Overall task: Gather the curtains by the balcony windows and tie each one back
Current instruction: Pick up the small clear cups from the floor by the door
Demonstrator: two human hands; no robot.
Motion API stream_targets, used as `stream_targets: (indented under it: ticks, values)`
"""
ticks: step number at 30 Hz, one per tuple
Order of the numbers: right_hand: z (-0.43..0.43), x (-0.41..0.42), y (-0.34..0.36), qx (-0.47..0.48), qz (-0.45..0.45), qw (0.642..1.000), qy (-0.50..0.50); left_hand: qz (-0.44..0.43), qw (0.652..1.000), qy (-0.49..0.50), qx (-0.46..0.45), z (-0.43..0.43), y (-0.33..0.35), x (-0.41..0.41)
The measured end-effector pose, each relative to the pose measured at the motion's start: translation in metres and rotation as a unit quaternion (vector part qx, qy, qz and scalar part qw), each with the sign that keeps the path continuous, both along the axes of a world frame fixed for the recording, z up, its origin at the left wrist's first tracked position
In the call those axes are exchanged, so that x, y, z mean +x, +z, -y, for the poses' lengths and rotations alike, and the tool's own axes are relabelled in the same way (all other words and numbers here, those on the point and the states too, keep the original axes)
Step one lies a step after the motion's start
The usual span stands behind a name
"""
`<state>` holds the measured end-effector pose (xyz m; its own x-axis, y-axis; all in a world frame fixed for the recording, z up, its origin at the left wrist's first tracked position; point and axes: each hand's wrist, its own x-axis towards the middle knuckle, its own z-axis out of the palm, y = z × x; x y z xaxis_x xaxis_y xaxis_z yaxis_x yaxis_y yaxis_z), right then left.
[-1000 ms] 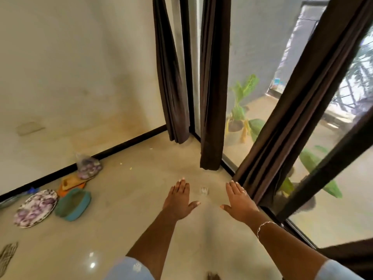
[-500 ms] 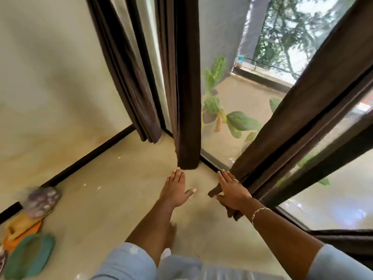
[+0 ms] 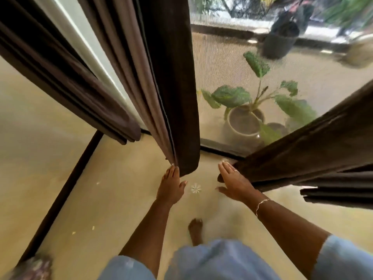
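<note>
Beige floor (image 3: pixel 113 199) is spreading beneath the head camera as I am watching from afar, close to a balcony window. Both hands are reaching forward with fingers straight, gripping nothing. On the left hand (image 3: pixel 171 186), the fingertips (image 3: pixel 175 169) are touching the bottom hem of the middle curtain (image 3: pixel 161 77), a dark brown panel hanging in folds beside the glass. The right hand (image 3: pixel 235 183), wearing a ring (image 3: pixel 236 171) and a thin bracelet (image 3: pixel 261 205) at the wrist, is lying flat against the lower edge of the right curtain (image 3: pixel 312 150), which is slanting in from the right side of the view. A left curtain (image 3: pixel 60 73) is hanging farther over, well apart from both hands, above the wall's dark baseboard (image 3: pixel 66 188). Between the hands, a small white daisy-shaped thing (image 3: pixel 196 188) is lying on the floor. One bare foot (image 3: pixel 195 229) is showing below it, above pale blue clothing. Beyond the glass, a leafy potted plant (image 3: pixel 245 122) is standing on the balcony, with a black pot (image 3: pixel 280 41) farther back.
</note>
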<state>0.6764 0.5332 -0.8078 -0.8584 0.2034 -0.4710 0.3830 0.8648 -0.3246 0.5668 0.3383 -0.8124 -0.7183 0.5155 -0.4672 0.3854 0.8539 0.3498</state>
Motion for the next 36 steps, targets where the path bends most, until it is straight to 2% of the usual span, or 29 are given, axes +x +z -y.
stream_targets:
  ticks: [8,14,25,30,36]
  values:
    - [0.02,-0.006,-0.11,-0.026,0.046,0.999,-0.013,0.052,0.998,-0.038,-0.007,-0.006,-0.107,0.001]
    - [0.035,-0.003,-0.228,-0.059,0.069,0.996,0.0,0.097,0.991,-0.056,-0.069,-0.007,-0.217,0.019]
    - [0.027,-0.041,-0.448,-0.04,0.043,0.995,0.084,0.172,0.98,0.081,-0.052,-0.04,-0.424,0.006]
    - [0.028,-0.06,-0.519,-0.02,0.03,0.991,0.13,0.198,0.97,0.135,-0.043,-0.046,-0.476,-0.004]
    - [0.033,-0.064,-0.559,-0.009,0.015,0.986,0.166,0.247,0.951,0.185,0.003,-0.05,-0.506,-0.006]
